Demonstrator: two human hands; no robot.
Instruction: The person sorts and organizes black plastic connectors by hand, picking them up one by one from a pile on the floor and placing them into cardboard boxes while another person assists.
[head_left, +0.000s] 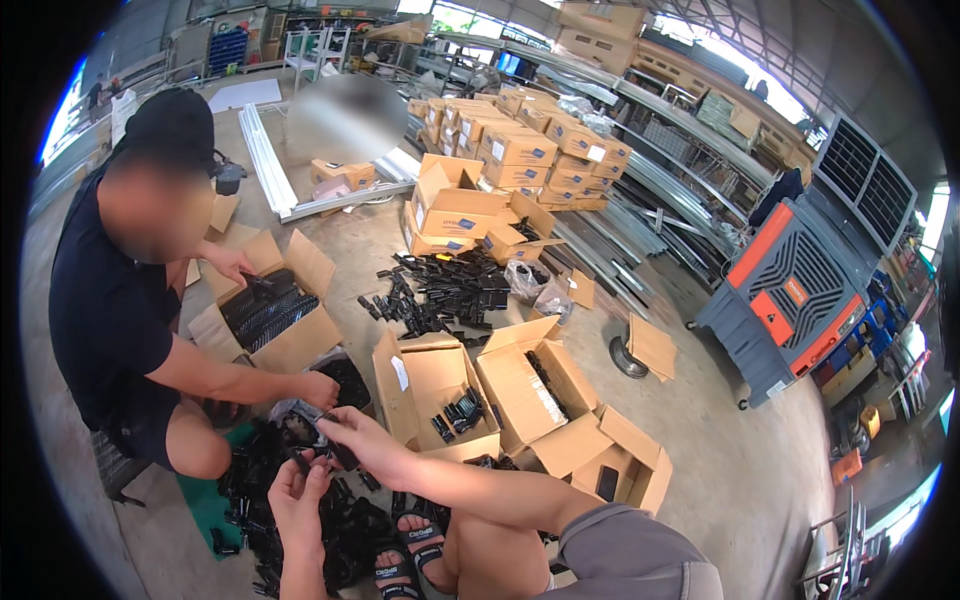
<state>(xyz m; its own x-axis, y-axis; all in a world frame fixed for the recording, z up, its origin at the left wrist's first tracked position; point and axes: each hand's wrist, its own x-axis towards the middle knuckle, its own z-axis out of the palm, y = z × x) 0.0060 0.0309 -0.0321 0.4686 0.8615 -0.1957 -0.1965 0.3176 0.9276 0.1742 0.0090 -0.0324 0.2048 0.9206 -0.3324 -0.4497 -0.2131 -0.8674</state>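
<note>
My left hand [298,498] is closed in a pinch on a small black part, its fingertips close to those of my right hand [368,442]. In my right hand is another black part [343,456], held between thumb and fingers. The exact kind of these parts is too small to tell. Below both hands spreads a heap of similar black parts [255,490], partly on a green sheet [203,495]. Just beyond my right hand sits an open cardboard box [412,392] with several black parts grouped inside.
On the left a co-worker [110,290] sits reaching over a carton [305,335] filled with black parts. Another pile of black parts [440,290] lies ahead. An open box [520,405] and a carton holding a phone [607,483] stand right. Stacked cartons [515,150] and an air cooler [785,290] are farther off.
</note>
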